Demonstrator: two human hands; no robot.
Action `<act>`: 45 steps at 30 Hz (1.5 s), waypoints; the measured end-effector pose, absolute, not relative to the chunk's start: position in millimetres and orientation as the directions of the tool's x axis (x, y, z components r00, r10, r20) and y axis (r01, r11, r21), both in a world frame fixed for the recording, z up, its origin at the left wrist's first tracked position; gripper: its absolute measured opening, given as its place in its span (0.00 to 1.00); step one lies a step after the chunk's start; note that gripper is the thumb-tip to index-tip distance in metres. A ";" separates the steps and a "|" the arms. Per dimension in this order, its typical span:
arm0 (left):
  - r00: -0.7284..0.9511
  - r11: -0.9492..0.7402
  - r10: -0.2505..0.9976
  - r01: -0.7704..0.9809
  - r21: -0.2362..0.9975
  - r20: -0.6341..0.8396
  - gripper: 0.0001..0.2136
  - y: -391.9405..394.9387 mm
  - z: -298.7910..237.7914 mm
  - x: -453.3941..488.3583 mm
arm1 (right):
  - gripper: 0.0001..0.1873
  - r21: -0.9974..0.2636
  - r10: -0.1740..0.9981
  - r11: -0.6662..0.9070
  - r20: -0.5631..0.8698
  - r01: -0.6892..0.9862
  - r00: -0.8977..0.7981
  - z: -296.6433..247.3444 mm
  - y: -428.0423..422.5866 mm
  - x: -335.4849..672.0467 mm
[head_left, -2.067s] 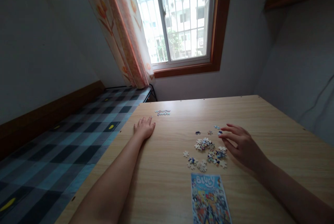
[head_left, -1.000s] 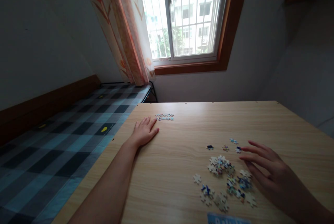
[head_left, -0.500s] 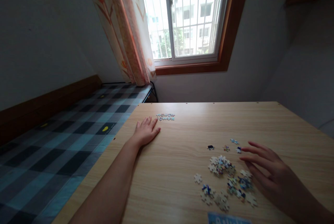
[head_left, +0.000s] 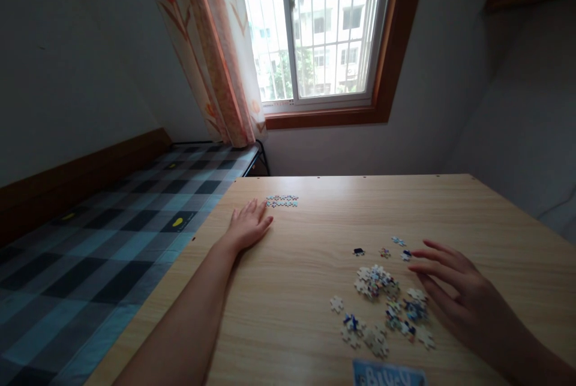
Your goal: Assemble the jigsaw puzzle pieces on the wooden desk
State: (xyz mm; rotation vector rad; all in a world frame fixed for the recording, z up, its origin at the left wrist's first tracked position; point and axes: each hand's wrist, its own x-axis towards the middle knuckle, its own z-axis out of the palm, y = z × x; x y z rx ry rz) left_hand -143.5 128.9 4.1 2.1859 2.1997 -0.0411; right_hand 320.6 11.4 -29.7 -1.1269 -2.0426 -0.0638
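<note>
My left hand lies flat on the wooden table with fingers spread. Its fingertips are beside a strip of joined jigsaw pieces in two rows. On the right, my right hand hovers with fingers apart, holding nothing that I can see. Its index fingertip is close to a loose blue-and-white jigsaw piece; whether they touch I cannot tell. A dark piece, a multicoloured piece and a light blue piece lie nearby. A heap of jigsaw pieces sits left of that hand.
More loose pieces are scattered toward the table's near side. A blue printed box or card shows at the bottom edge. A bed with a checked cover adjoins on the left. Beyond the table are a curtain and a window.
The whole view has shifted slightly, so everything appears a little further left. Both hands keep nearly the same pose, and the pieces look unmoved.
</note>
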 end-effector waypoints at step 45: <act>-0.297 0.296 0.952 0.955 0.015 0.073 0.37 126.3 -0.9 -138.0 | 0.26 -0.652 0.937 0.233 0.350 0.721 0.013 -53.5 56.2 328.3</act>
